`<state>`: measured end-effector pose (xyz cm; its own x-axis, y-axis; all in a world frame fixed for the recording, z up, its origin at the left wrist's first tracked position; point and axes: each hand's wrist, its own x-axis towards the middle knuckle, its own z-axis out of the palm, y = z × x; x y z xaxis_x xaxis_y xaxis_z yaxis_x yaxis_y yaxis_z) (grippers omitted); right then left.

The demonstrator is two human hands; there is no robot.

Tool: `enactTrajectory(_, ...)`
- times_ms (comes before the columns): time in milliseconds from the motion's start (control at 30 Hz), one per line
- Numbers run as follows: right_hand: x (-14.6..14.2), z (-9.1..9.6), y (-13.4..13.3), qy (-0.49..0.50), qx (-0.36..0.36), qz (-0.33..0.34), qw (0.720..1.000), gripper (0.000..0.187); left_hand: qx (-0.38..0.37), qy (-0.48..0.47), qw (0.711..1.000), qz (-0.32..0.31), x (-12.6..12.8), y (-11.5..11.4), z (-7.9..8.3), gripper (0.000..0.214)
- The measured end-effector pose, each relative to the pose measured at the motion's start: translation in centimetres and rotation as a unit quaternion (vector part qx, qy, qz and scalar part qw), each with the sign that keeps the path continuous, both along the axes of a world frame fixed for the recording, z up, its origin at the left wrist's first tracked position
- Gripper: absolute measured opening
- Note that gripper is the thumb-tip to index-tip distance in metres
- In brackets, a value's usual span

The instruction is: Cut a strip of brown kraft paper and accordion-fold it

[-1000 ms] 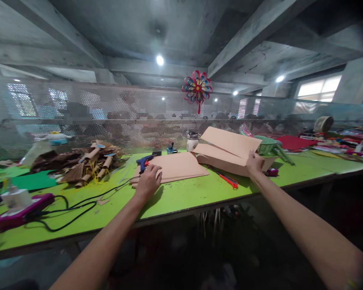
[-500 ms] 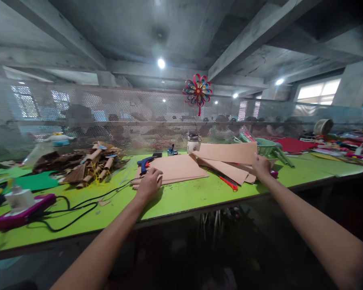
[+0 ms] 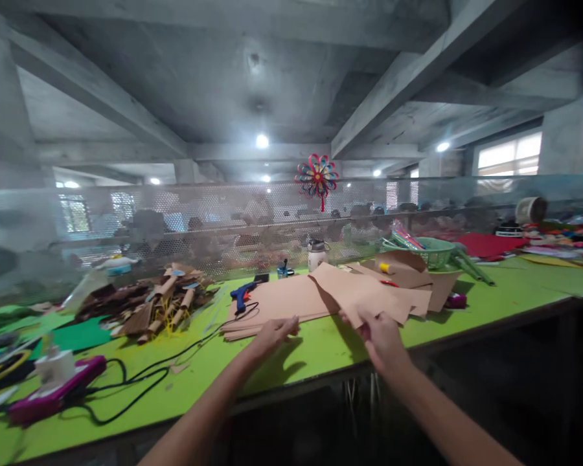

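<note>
My right hand (image 3: 381, 336) pinches the near edge of a tan paper sheet (image 3: 364, 293) and holds it lifted and tilted above the green table (image 3: 301, 353). My left hand (image 3: 273, 332) hovers with fingers stretched out just in front of a flat stack of tan sheets (image 3: 276, 302), near its front edge. More tan sheets (image 3: 412, 272) lie crumpled to the right of the stack. A blue glue gun (image 3: 241, 296) rests at the stack's far left corner, its black cable (image 3: 140, 382) running toward the left.
A heap of brown rolled paper pieces (image 3: 155, 304) lies at the left. A pink device (image 3: 53, 391) sits at the near left. A green basket (image 3: 430, 249), a white bottle (image 3: 315, 255) and a mesh screen (image 3: 223, 220) stand at the back. People sit behind the screen.
My right hand has pulled a tan sheet from the right pile toward me and lifted it. My left hand has come off the stack and opened. The camera has tilted down slightly.
</note>
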<state>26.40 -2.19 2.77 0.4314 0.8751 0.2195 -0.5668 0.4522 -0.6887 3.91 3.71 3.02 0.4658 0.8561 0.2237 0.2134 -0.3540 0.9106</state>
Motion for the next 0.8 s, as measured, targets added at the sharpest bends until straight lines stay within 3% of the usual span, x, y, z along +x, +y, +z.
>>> enactTrajectory(100, -4.5, -2.4, -2.7, 0.001, -0.007, 0.037, 0.999, 0.049, -0.133, -0.098, 0.984, -0.061, 2.5, -2.2, 0.0, 0.052)
enactTrajectory(167, -6.4, -3.9, -4.4, -0.022, -0.020, 0.050, 0.998, 0.055, -0.184, -0.200, 0.961, -0.043, 4.0, -3.8, -0.2, 0.051)
enactTrajectory(300, -8.1, -6.9, -7.3, -0.111, -0.097, 0.107, 0.983, 0.051, -0.190, -0.311, 0.931, -0.017, 5.4, -6.9, -0.8, 0.053)
enactTrajectory(500, -7.4, -10.6, -9.2, -0.228, -0.118, 0.261, 0.931, 0.061, -0.207, -0.394, 0.895, -0.018, 4.2, -9.5, -1.8, 0.058)
enactTrajectory(667, -4.8, -11.0, -9.8, -0.250, -0.122, 0.315, 0.908, 0.063, -0.215, -0.368, 0.904, 0.029, 2.1, -10.1, -2.3, 0.060)
enactTrajectory(800, -3.4, -9.5, -10.7, -0.316, -0.142, 0.283, 0.895, 0.056, -0.207, -0.344, 0.911, 0.093, 0.4, -11.1, -2.7, 0.061)
